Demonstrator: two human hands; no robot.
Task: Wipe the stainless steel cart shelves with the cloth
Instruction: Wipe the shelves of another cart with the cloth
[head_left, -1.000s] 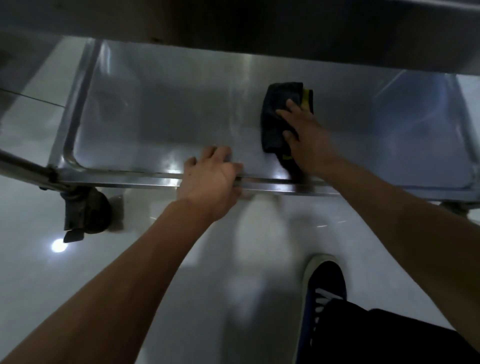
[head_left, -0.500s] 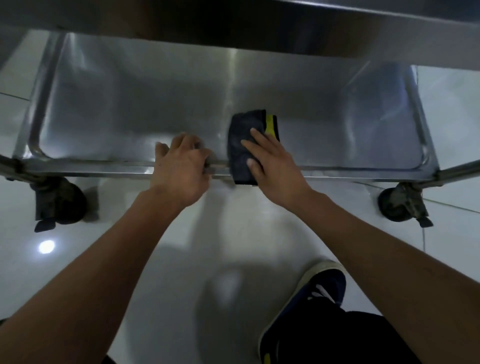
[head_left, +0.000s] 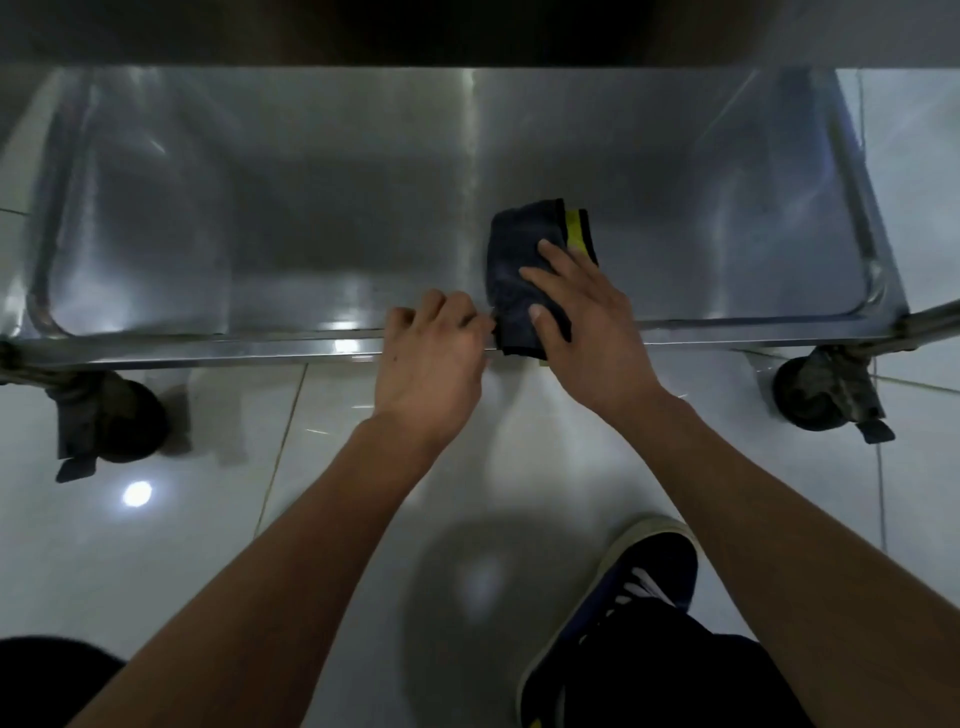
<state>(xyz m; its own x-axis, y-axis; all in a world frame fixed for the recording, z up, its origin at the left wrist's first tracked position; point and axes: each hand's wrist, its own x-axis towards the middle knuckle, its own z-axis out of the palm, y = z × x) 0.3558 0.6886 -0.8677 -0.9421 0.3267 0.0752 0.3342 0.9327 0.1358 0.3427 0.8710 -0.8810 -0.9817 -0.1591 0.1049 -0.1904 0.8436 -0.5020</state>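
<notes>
- Since a second ago the cloth (head_left: 524, 270) has come back from the middle of the shelf (head_left: 260, 218) to its near edge, and since half a second ago it has barely shifted; the view has swung so both castors now show.
- The right hand (head_left: 587, 317) lies flat and open on the cloth, fingers spread, pressing it down; it is not closed around it.
- The cloth is a folded dark pad with a yellow stripe along its right side. It sits on the bottom shelf a little right of the middle of the near edge, its near end draped over the front rim (head_left: 234, 345).
- The left hand (head_left: 431, 353) is curled closed over the front rim just left of the cloth, fingertips almost touching it; I judge it is steadying the cart.
- Progress: the wiping is on the lowest shelf, at its near edge. The steel shows streaks and glare all over, so I cannot tell which parts are already wiped. The left and right ends and far corners look untouched by the cloth at this moment and probably remain.
- The shelf above is only a dark band at the top; its state cannot be judged.
- The left castor (head_left: 111, 421) and right castor (head_left: 826, 389) stand on the tiled floor (head_left: 208, 519) under the near corners; a shoe (head_left: 618, 597) is below the right arm.
- No brand, label or readable writing appears anywhere; the shoe's white stripes carry no text.
</notes>
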